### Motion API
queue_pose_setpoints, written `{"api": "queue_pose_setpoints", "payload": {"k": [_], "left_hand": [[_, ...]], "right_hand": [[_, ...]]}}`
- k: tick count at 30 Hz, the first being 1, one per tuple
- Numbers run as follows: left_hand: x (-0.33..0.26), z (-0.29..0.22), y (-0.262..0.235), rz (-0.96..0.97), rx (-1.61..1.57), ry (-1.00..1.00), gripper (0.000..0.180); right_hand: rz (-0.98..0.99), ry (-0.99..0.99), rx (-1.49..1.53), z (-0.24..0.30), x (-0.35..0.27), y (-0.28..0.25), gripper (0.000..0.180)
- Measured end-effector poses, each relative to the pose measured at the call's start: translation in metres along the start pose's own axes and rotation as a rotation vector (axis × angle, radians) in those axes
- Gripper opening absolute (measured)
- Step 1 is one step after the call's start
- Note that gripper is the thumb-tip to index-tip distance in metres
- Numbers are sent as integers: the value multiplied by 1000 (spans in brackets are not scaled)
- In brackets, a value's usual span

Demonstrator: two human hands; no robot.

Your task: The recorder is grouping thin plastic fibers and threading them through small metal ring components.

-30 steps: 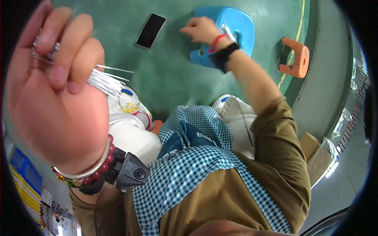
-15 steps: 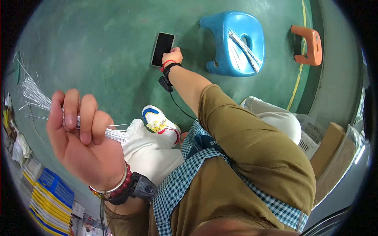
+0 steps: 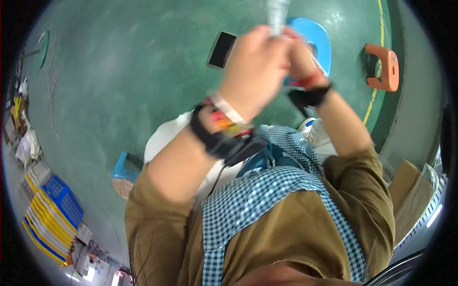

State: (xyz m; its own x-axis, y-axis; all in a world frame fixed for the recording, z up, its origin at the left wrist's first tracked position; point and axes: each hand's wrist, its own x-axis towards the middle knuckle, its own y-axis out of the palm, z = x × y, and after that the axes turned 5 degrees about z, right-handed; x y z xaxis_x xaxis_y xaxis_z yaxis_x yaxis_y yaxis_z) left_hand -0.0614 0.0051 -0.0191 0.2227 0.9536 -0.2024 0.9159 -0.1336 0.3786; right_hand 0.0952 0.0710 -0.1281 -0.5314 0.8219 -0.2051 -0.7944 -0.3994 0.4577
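Both of my hands are raised together ahead of me, smeared by motion. My left hand (image 3: 257, 66) is closed round a bundle of thin silvery-white wires (image 3: 277, 16), whose blurred strands point away from me. Pressed against it, my right hand (image 3: 301, 55) has its fingers curled at the near end of the same bundle; its exact grip is blurred. Left of the hands, a dark-screened phone (image 3: 222, 50) lies on the green floor. Behind my right hand is a blue plastic stool (image 3: 318, 35), partly hidden, with a few wires on its seat.
An orange stool (image 3: 392, 71) stands at the right by a yellow floor line (image 3: 370, 106). Blue and yellow crates (image 3: 52, 209) are stacked at the lower left. Part of another blue stool (image 3: 125, 167) shows beside me. Cardboard (image 3: 403, 186) stands at the lower right.
My right hand has left the phone and risen to meet the left. My left hand has swung from the left to the upper middle with the wire bundle. My body is more upright.
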Motion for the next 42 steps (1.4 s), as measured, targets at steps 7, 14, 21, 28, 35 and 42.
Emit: {"api": "queue_pose_setpoints", "payload": {"k": [7, 14, 21, 28, 35, 42], "left_hand": [[12, 25, 87, 198, 169, 190, 20], [24, 56, 111, 296, 24, 158, 22], [17, 73, 102, 379, 167, -143, 22], [9, 66, 90, 378, 260, -170, 24], [8, 74, 89, 333, 246, -83, 25], [6, 68, 91, 320, 221, -121, 25]], "right_hand": [[-189, -224, -68, 119, -141, 15, 56], [-420, -275, -55, 102, -169, 4, 36], [-537, -203, -43, 75, -170, -24, 22], [-471, -198, -151, 78, -168, -8, 18], [-464, -228, -265, 75, -162, -7, 15], [-489, -258, -298, 77, -163, -6, 15]]}}
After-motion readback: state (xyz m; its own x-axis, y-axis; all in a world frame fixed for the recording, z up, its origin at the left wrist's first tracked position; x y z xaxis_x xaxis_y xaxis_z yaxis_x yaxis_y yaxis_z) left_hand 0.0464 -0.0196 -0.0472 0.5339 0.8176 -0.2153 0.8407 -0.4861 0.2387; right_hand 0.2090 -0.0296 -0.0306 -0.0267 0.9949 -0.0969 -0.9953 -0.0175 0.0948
